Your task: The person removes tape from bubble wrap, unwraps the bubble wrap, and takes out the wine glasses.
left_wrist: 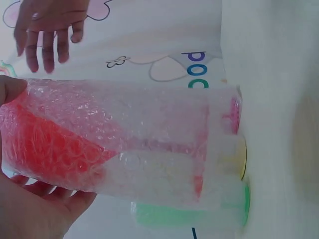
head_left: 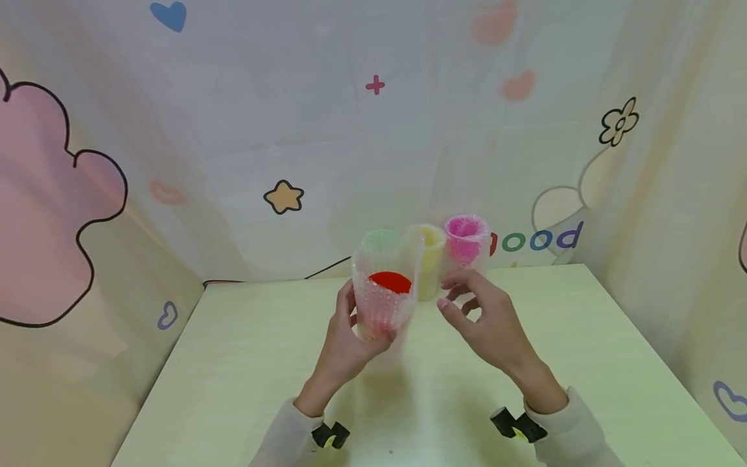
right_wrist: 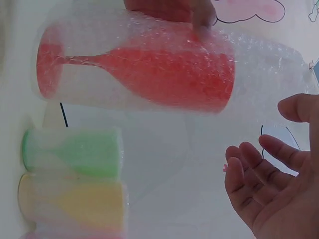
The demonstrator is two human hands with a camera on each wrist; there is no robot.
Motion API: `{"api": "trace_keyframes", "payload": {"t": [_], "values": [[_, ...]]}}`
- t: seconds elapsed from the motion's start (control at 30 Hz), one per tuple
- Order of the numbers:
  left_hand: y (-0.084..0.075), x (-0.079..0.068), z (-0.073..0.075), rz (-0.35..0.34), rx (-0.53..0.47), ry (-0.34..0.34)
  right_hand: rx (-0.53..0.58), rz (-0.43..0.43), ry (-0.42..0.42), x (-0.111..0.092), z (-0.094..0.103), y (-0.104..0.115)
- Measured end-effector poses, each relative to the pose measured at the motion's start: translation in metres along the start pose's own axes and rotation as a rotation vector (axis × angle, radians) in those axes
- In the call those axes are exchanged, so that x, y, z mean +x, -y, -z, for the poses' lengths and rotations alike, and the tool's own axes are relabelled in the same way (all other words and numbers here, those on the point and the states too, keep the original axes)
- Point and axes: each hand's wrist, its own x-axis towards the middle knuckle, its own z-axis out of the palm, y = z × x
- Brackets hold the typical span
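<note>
In the head view a pale table (head_left: 257,363) spreads at six o'clock, backed by a printed curtain (head_left: 350,143). On it show a blue heart (head_left: 169,16) between ten and eleven, a red cross (head_left: 375,84) at twelve, a flower (head_left: 620,123) at two, coloured letters (head_left: 542,247) at three, a pink cloud (head_left: 52,207) at nine and an orange star (head_left: 283,197) near ten.
</note>
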Motion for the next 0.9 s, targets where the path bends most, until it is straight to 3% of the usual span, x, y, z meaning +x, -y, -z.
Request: {"api": "trace_keyframes", "payload": {"t": [0.2, 0.37, 0.5, 0.77, 0.9], "values": [[-0.005, 0.000, -0.001, 0.085, -0.180, 0.037, 0.031, 0.006, 0.108, -0.004, -0.013, -0.002], [-0.004, 0.001, -0.003, 0.105, -0.336, 0.111, 0.041, -0.020, 0.168, -0.010, -0.022, -0.003], [0.000, -0.001, -0.004, 0.134, -0.378, 0.181, 0.074, -0.045, 0.189, -0.015, -0.026, -0.007], [0.010, -0.010, -0.004, 0.272, -0.444, 0.321, 0.140, -0.175, 0.223, -0.028, -0.033, -0.021], [0.018, -0.016, -0.008, 0.329, -0.462, 0.345, 0.147, -0.218, 0.238, -0.035, -0.038, -0.030]]}}
